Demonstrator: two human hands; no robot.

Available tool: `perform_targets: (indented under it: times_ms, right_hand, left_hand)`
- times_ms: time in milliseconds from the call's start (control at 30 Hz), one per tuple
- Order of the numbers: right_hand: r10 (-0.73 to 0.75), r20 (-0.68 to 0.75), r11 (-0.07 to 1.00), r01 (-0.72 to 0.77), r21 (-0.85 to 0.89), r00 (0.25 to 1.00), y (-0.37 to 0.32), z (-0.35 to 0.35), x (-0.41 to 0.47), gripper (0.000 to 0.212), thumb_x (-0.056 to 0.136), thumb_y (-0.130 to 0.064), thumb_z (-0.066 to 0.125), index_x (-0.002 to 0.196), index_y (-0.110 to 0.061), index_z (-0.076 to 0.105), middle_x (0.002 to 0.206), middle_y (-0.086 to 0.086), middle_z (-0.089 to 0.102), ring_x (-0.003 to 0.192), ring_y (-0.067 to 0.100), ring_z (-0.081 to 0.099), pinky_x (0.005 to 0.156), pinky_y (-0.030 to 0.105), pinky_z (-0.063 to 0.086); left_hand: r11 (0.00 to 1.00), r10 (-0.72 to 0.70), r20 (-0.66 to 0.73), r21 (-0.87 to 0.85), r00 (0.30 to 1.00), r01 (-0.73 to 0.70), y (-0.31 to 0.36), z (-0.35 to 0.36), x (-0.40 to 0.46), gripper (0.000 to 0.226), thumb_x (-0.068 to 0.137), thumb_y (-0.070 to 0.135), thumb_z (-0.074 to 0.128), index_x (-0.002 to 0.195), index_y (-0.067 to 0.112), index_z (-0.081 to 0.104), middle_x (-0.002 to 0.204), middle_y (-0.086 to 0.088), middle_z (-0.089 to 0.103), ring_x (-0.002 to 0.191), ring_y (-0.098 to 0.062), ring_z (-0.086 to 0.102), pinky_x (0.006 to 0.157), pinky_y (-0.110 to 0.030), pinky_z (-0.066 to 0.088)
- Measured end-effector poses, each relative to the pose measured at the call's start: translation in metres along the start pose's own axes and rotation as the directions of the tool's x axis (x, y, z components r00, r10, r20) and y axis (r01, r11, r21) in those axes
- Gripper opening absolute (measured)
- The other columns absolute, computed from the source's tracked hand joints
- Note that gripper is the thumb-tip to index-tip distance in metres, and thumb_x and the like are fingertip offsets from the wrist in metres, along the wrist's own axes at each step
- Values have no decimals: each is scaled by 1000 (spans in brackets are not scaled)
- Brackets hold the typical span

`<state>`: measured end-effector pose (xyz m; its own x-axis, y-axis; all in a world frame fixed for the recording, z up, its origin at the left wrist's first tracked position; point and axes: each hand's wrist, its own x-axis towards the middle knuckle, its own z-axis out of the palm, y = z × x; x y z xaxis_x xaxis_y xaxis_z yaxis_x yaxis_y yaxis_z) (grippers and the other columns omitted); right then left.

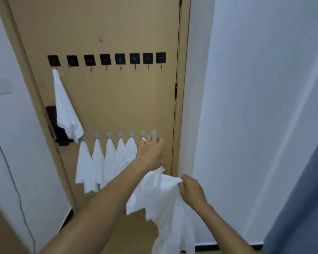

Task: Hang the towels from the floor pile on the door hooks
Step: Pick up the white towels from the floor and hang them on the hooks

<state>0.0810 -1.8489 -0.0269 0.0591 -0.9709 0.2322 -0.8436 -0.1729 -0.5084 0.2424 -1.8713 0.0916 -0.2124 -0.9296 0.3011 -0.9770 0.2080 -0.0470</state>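
Right hand (pixel 190 189) pinching an edge of a white towel (pixel 165 208) low beside the tan door (pixel 117 98), left hand (pixel 151 153) gripping its corner at a round blue hook (pixel 143 133), five towels (pixel 106 162) hanging leftward, another (pixel 65 109) dangling from a black hook (pixel 53 61).

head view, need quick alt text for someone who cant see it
A person's left hand lifts a corner of a white towel to a round blue hook on a tan door, while the right hand grips the towel's edge lower down. Five small white towels hang along that lower row; above, one towel hangs from the leftmost of eight black hooks.
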Motion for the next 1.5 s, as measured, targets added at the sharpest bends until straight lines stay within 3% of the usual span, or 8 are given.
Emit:
perform_targets:
  times_ms: [133,333,700,900,1033,1133,1267,1500]
  right_hand:
    - [-149,27,979,144,145,988,-66,-2,24,16,92,-14,40,85,-15,54,85,9,64,76,25,57,59,29,37]
    - [-239,38,956,228,185,970,-115,9,38,13,90,-19,47,91,-11,58,80,2,63,70,17,55,57,30,42]
    - [-73,201,997,73,7,977,-138,62,29,15,92,-19,47,90,-11,60,87,6,61,78,25,60,65,33,48]
    - [-89,128,955,49,292,988,-152,45,39,36,84,4,39,93,-13,69,83,6,70,67,21,66,53,31,55]
    - [-270,257,906,154,395,928,-173,35,42,51,84,14,35,108,-15,69,114,-3,63,100,17,59,71,22,54]
    - [-300,317,884,137,448,900,-184,31,40,51,80,11,37,88,-24,73,109,-2,67,101,22,59,81,32,50]
    - [-291,259,851,125,509,921,-186,20,39,38,80,5,42,69,-24,65,87,-7,66,82,14,55,71,28,40]
    - [-195,177,861,82,502,965,-172,2,41,26,78,-2,49,79,-27,56,82,8,59,70,14,47,60,26,36]
  left_hand:
    - [924,171,372,-381,912,-18,-14,16,-20,33,83,19,53,114,14,43,113,-7,57,99,-25,56,81,-39,48]
    - [884,81,251,-466,965,47,-64,18,-35,17,84,5,47,95,14,40,85,-1,49,77,-22,50,53,-27,37]
    - [874,-218,157,-407,963,264,-125,-2,-45,14,77,4,41,85,14,49,82,-4,50,72,-23,47,52,-27,31]
    - [676,-155,665,-468,730,569,-156,-19,-56,47,83,46,36,97,6,57,83,-15,68,65,-30,68,62,-34,57]
    - [757,-226,451,-477,864,447,-159,-3,-57,37,92,18,34,126,10,47,111,-11,61,91,-29,67,75,-37,59]
    - [741,-53,406,-597,913,309,-156,7,-60,42,96,16,42,138,19,41,136,-6,50,123,-24,49,97,-31,44]
    - [713,47,371,-663,927,229,-150,11,-59,24,88,7,39,96,21,58,98,-1,56,92,-20,50,75,-28,40]
    - [731,-17,265,-655,964,193,-137,3,-49,20,73,8,46,59,17,35,61,3,37,57,-14,33,51,-25,25]
